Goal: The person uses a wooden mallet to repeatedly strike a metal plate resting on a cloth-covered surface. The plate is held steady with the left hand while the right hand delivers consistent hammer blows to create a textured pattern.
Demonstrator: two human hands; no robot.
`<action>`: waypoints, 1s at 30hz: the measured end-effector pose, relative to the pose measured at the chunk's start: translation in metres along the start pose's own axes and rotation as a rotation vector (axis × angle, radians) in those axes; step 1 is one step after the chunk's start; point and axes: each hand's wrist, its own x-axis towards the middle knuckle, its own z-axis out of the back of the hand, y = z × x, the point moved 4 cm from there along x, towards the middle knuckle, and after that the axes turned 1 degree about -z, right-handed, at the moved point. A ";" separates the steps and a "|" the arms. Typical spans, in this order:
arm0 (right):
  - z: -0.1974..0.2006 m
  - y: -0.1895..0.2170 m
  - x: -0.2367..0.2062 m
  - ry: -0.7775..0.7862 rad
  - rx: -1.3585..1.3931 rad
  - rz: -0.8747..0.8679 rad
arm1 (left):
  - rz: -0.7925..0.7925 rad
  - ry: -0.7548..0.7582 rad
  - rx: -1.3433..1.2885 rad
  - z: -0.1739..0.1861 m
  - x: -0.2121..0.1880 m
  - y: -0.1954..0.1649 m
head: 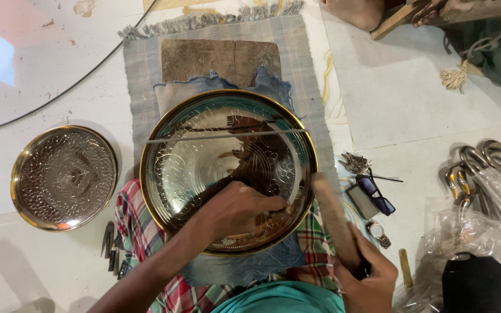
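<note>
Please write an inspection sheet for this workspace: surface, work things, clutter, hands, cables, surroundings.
Surface: pale floor with a striped grey mat and a blue cloth under the work.
Work things: large brass-rimmed plate, engraved, with a thin rod lying across it.
Clutter: smaller engraved plate, sunglasses, wristwatch, keys, metal hooks, plastic bag.
Hands: left hand presses a small tool onto the large plate; right hand grips a wooden stick.
Cables: black cable across the floor.
Surroundings: another person's foot.
</note>
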 end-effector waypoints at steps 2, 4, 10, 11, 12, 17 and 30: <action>0.000 0.006 -0.006 -0.068 -0.234 0.215 | -0.001 0.028 0.074 -0.003 0.000 0.001; 0.001 0.012 -0.004 -0.049 -0.403 0.439 | 0.057 0.044 0.086 -0.008 -0.003 0.004; 0.005 0.062 0.054 0.366 -0.500 0.736 | 0.262 -0.422 0.007 -0.024 -0.032 -0.004; 0.002 0.080 0.063 0.417 -0.315 0.746 | 0.300 -0.541 -0.015 -0.029 -0.036 -0.008; -0.001 0.101 0.072 0.467 -0.129 0.757 | 0.337 -0.665 -0.036 -0.032 -0.038 -0.011; -0.030 0.162 0.090 0.740 -0.839 0.515 | 0.531 -0.929 -0.089 -0.048 -0.045 -0.029; -0.061 0.211 0.083 0.809 -0.601 0.554 | 0.748 -1.025 -0.113 -0.066 -0.050 -0.032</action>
